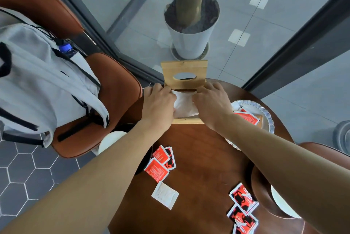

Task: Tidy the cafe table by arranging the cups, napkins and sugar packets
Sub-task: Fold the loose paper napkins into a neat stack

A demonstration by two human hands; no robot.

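Observation:
A wooden napkin box stands at the far side of the round wooden table, its lid with an oval hole tipped up. White napkins lie inside. My left hand and my right hand reach into the box from either side, fingers curled onto the napkins. Red sugar packets lie under my left forearm, a white packet nearer me, more red packets at the near right. A white cup shows under my left arm, another cup under my right.
A glass plate with red packets sits at the table's right. A brown chair with a grey backpack stands to the left. Beyond the table are glass walls and a white plant pot.

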